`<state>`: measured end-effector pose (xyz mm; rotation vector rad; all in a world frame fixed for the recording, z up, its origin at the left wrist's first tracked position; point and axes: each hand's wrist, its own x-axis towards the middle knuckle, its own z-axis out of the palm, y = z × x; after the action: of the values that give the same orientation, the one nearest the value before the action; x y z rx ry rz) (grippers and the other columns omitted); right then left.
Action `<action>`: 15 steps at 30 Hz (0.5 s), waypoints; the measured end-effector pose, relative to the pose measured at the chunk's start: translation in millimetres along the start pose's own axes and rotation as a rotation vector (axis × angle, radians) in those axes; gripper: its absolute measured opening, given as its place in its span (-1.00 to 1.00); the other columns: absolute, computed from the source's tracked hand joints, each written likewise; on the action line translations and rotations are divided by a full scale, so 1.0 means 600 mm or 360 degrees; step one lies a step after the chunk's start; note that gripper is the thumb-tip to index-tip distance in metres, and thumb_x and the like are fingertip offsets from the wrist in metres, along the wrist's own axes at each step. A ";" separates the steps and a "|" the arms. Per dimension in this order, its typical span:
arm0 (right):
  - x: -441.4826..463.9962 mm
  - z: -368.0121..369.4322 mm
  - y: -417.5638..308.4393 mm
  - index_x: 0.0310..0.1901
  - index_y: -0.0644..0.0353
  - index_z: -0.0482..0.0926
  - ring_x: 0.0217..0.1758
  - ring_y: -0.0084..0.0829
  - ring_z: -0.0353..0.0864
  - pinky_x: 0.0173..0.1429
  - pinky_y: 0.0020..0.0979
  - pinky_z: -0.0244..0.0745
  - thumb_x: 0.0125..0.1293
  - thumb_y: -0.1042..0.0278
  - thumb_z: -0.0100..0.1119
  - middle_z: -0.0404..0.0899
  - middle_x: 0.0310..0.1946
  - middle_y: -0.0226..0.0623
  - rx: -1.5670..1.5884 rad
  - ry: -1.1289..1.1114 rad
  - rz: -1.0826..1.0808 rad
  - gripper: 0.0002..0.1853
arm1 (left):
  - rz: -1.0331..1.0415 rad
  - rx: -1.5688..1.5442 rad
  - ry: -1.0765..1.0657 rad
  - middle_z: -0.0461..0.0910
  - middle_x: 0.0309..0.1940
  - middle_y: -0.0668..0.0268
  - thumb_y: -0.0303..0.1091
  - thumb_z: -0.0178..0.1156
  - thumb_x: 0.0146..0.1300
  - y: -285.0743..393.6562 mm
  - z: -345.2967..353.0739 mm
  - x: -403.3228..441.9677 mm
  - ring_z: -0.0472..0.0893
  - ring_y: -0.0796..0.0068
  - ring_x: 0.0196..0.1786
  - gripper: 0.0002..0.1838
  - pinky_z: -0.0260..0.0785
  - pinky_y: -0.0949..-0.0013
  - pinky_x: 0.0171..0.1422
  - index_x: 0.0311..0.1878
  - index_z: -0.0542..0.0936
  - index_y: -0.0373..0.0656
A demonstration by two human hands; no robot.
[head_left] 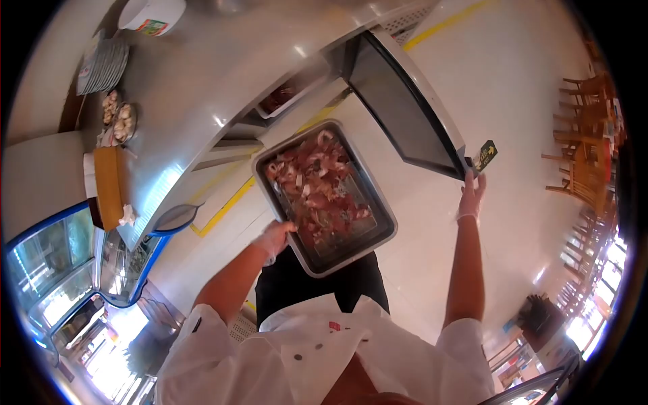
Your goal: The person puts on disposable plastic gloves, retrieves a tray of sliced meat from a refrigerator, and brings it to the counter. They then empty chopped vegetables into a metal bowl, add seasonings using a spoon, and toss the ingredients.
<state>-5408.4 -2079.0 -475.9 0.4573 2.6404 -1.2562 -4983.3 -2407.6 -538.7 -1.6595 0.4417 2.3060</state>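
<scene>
At the far left of you, there stood glass tanks with bright blue frames (50,253). To the right of them, a long, shiny steel counter (182,74) carried a brown wooden block (108,185), a stack of pale round plates (106,65), a bowl of whitish garlic bulbs (124,125) and, near its far end, a round white plastic bucket (152,17) with a coloured label.

Your left hand (275,239), which seemed to be in a thin clear glove, held the near left side of a deep rectangular grey metal tray (385,226). Your thumb lay over the rim and pinched it; the other fingers were hidden, so I cannot tell how they were placed. The tray was in front of your dark trousers, slightly turned, and it contained many pieces of raw red and pink meat (314,179), some with pale parts. Beyond the tray, a white container (271,115) with dark red contents was in an opening under the counter.

Further right, a door with a dark inner panel and a light edge (405,101) stood open. Your right hand (471,197), also in a clear glove, was at its near corner, with the fingers extended and a little spread. Just beside them was a small dark sign with yellow marks (486,155). At the far right stood brown wooden chairs (587,172).
</scene>
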 end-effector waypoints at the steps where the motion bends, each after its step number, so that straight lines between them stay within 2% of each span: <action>1: 0.009 0.014 0.035 0.52 0.25 0.19 0.34 -0.23 0.51 0.38 -0.29 0.41 0.44 -0.12 0.24 0.39 0.41 -0.10 0.0124 0.0196 -0.0007 -0.18 | 0.0001 0.0124 -0.0015 0.68 -0.26 0.05 -0.51 0.30 0.12 0.010 0.000 0.062 0.73 0.12 -0.08 -0.64 0.60 0.10 0.04 -0.04 0.60 -0.56; 2: 0.006 0.032 0.063 0.54 0.21 0.14 0.32 -0.28 0.54 0.37 -0.24 0.43 0.46 -0.07 0.23 0.40 0.38 -0.10 0.0322 0.0290 -0.0006 -0.18 | -0.0245 0.0503 -0.0093 0.67 0.05 0.06 -0.53 0.19 0.18 0.065 0.023 0.095 0.69 0.14 0.05 -0.50 0.54 0.10 0.23 0.23 0.52 -0.42; 4: -0.027 0.073 0.131 0.52 0.16 0.22 0.34 -0.32 0.53 0.40 -0.20 0.42 0.47 -0.04 0.23 0.43 0.36 -0.16 0.0572 -0.0065 0.0298 -0.25 | -0.0155 0.0555 -0.0235 0.68 0.03 0.10 -0.49 0.21 0.18 0.071 0.004 0.221 0.68 0.19 0.06 -0.54 0.50 0.15 0.26 0.17 0.57 -0.40; 5: -0.059 0.101 0.175 0.52 0.12 0.26 0.43 -0.25 0.46 0.46 -0.14 0.40 0.53 -0.01 0.13 0.38 0.43 -0.21 0.0471 -0.0509 0.0245 -0.34 | -0.0100 0.0583 -0.0304 0.68 0.02 0.11 -0.47 0.23 0.17 0.080 -0.010 0.279 0.67 0.21 0.06 -0.56 0.48 0.18 0.27 0.14 0.60 -0.38; 6: -0.091 0.160 0.179 0.52 0.10 0.28 0.46 -0.24 0.42 0.46 -0.13 0.37 0.50 0.00 0.17 0.38 0.44 -0.26 0.0372 -0.0741 0.0398 -0.33 | -0.0065 0.0706 -0.0354 0.70 -0.02 0.18 -0.36 0.27 0.18 0.101 -0.013 0.324 0.64 0.29 0.08 -0.59 0.42 0.23 0.30 0.10 0.64 -0.32; 7: -0.112 0.224 0.185 0.54 0.10 0.26 0.49 -0.23 0.37 0.48 -0.11 0.35 0.51 0.04 0.18 0.38 0.44 -0.22 0.0311 -0.0950 0.0520 -0.33 | -0.0084 0.0834 -0.0464 0.70 -0.01 0.18 -0.34 0.28 0.18 0.142 -0.009 0.359 0.63 0.30 0.11 -0.56 0.40 0.24 0.30 0.12 0.63 -0.30; 8: -0.117 0.290 0.209 0.56 0.14 0.21 0.58 -0.32 0.22 0.52 -0.21 0.28 0.44 -0.02 0.28 0.35 0.47 -0.27 0.0533 -0.1215 0.0712 -0.21 | -0.0097 0.0953 -0.0567 0.69 0.00 0.18 -0.31 0.29 0.17 0.193 -0.003 0.394 0.61 0.32 0.13 -0.54 0.39 0.24 0.31 0.14 0.63 -0.29; 9: -0.109 0.370 0.249 0.50 0.20 0.28 0.46 -0.28 0.39 0.43 -0.26 0.38 0.45 0.09 0.29 0.45 0.37 -0.19 0.0875 -0.1421 0.0830 -0.29 | -0.0111 0.1073 -0.0669 0.69 0.00 0.18 -0.29 0.30 0.16 0.235 -0.013 0.456 0.60 0.33 0.16 -0.51 0.37 0.24 0.32 0.16 0.62 -0.28; 10: -0.088 0.440 0.283 0.46 0.23 0.32 0.36 -0.26 0.47 0.36 -0.26 0.43 0.44 0.17 0.28 0.52 0.29 -0.17 0.0709 -0.1397 0.1007 -0.34 | -0.0086 0.1440 -0.0755 0.68 0.07 0.17 -0.15 0.34 0.23 0.259 -0.035 0.557 0.60 0.38 0.16 -0.41 0.36 0.26 0.32 0.26 0.57 -0.29; 11: -0.053 0.502 0.319 0.42 0.25 0.36 0.26 -0.24 0.56 0.28 -0.26 0.49 0.42 0.25 0.28 0.59 0.21 -0.15 0.0538 -0.1370 0.1180 -0.39 | 0.0037 0.1624 -0.0679 0.68 0.03 0.19 -0.10 0.34 0.26 0.273 -0.054 0.649 0.60 0.40 0.13 -0.43 0.36 0.27 0.31 0.24 0.58 -0.27; 13: 0.018 0.615 0.444 0.35 0.28 0.42 0.14 -0.24 0.61 0.19 -0.25 0.52 0.34 0.30 0.26 0.64 0.10 -0.16 0.0347 -0.1186 0.1058 -0.43 | 0.0320 0.1990 -0.0510 0.69 -0.03 0.25 0.00 0.35 0.31 0.336 0.022 0.738 0.59 0.45 0.06 -0.45 0.36 0.29 0.29 0.19 0.61 -0.23; 14: -0.007 0.678 0.505 0.32 0.29 0.45 0.08 -0.24 0.64 0.14 -0.24 0.53 0.31 0.32 0.25 0.67 0.05 -0.16 0.0256 -0.1092 0.0996 -0.44 | 0.0603 0.1708 -0.0393 0.68 -0.03 0.29 0.06 0.33 0.33 0.343 -0.041 0.816 0.58 0.47 0.04 -0.43 0.37 0.29 0.26 0.19 0.60 -0.20; 15: -0.091 0.749 0.549 0.30 0.30 0.46 0.06 -0.23 0.64 0.13 -0.25 0.53 0.27 0.30 0.25 0.67 0.03 -0.15 0.0192 -0.1027 0.0922 -0.44 | 0.0894 0.1393 -0.0299 0.66 -0.02 0.33 0.12 0.31 0.36 0.344 -0.167 0.888 0.56 0.48 0.03 -0.42 0.38 0.30 0.24 0.20 0.59 -0.17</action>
<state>-5227.6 -2244.1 -979.4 0.6417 1.7368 -1.1210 -5140.8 -2616.8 -1056.2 -0.9362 1.7335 2.0341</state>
